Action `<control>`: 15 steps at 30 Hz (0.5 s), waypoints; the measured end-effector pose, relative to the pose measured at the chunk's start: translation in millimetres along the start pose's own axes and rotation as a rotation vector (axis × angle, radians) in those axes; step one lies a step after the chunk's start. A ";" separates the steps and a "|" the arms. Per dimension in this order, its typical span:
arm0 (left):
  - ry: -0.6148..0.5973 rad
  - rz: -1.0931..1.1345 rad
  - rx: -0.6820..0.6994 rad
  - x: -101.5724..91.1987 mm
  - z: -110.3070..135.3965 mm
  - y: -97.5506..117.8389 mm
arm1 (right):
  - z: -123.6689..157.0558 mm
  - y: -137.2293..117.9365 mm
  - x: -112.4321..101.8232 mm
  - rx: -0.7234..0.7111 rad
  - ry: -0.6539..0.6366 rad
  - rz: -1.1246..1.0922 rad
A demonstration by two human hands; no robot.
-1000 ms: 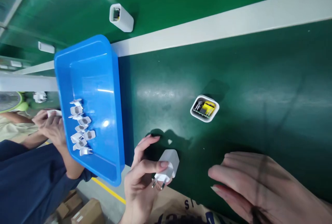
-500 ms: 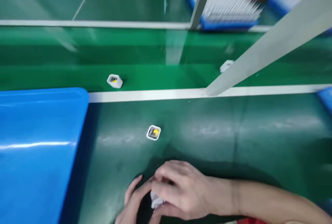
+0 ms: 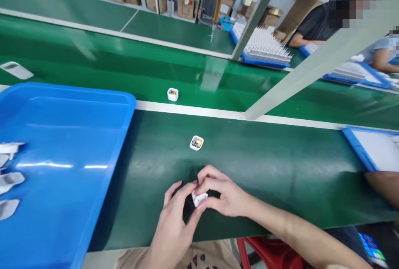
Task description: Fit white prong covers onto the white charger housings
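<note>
Near the front edge of the green table [image 3: 264,169], my two hands meet around a small white plastic part [image 3: 200,198]. My left hand [image 3: 177,213] touches it from the left, with the thumb below and the forefinger above; its other fingers are spread. From the right, my right hand [image 3: 222,194] pinches the part between thumb and fingers. Fingertips cover much of the part. Just beyond my hands lies a small white square housing [image 3: 196,143], its open top showing yellow and dark pieces inside. A similar housing [image 3: 173,94] stands on the brighter green belt behind.
A big blue tray [image 3: 124,136] fills the left, holding several white parts [image 3: 11,181]. A slanted pale post [image 3: 299,69] rises from the white rail [image 3: 190,109]. Another blue-edged tray [image 3: 358,148] sits at right beside a person's arm [image 3: 383,186]. A white device [image 3: 17,70] lies on the belt.
My view has tilted and pulled back, showing more of the room and the table's front edge. The belt housing now appears closer to the post. Both hands still hold the white part.
</note>
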State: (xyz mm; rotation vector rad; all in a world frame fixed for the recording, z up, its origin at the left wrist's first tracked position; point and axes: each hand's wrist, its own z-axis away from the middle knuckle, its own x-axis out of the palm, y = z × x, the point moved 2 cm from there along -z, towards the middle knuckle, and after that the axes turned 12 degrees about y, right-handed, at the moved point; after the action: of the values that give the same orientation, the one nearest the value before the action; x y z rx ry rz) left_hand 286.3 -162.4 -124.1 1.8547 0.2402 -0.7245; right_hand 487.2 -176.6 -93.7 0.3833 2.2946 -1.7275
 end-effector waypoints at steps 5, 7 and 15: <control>-0.029 0.069 0.021 0.4 2.0 -1.1 | 7.1 -6.2 -2.5 0.021 0.109 0.036; 0.018 0.077 0.035 2.2 2.7 -1.1 | 13.8 -9.8 5.0 0.019 0.126 0.049; 0.062 0.164 -0.003 5.1 12.0 -8.9 | 47.1 11.1 -88.6 0.252 0.549 0.406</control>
State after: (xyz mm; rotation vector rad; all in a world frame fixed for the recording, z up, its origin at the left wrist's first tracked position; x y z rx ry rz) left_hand 281.6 -170.5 -136.8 1.8712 0.1269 -0.5544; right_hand 575.7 -224.4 -85.7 1.4189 2.0941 -1.8503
